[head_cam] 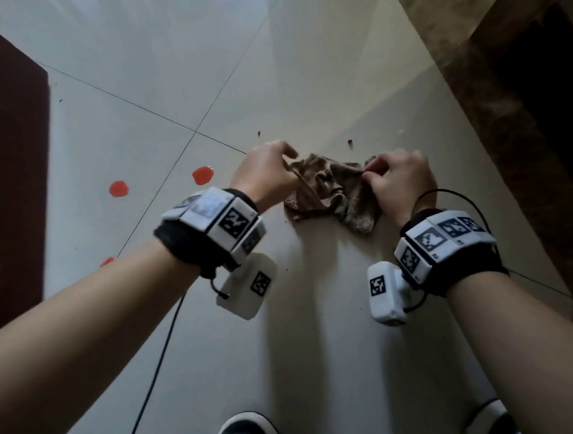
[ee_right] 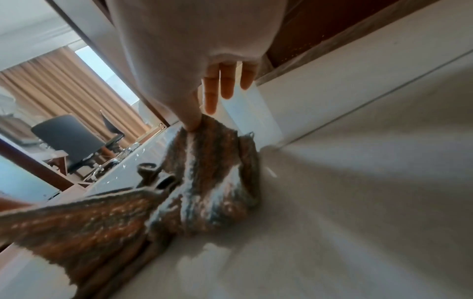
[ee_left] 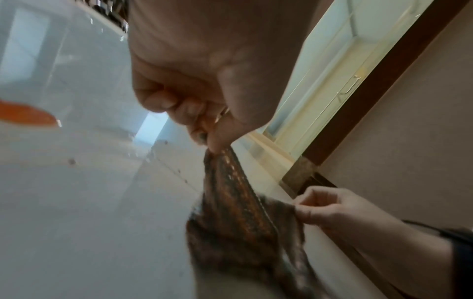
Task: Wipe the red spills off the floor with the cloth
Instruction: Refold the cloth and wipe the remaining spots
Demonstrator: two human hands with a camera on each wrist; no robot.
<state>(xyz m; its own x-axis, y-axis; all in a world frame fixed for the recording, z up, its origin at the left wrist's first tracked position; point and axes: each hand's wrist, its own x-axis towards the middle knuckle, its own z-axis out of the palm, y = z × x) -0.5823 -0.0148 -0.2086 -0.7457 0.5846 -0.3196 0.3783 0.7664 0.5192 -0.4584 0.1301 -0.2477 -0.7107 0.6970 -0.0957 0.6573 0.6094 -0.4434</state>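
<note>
Both hands — left hand (head_cam: 267, 174), right hand (head_cam: 398, 180) — pinch the cloth (head_cam: 331, 192) above the floor (head_cam: 306, 347).

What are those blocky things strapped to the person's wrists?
Both forearms are bare, with no sleeves. The left wrist and right wrist each wear a black fabric band carrying white boxy modules printed with black-and-white square code markers. A white camera block, also marked, hangs under each band. Thin black cables trail from them. The hands are ungloved.

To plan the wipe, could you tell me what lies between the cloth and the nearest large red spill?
Only the left hand, pinching the cloth, and bare floor tile before the spill; head view.
</note>
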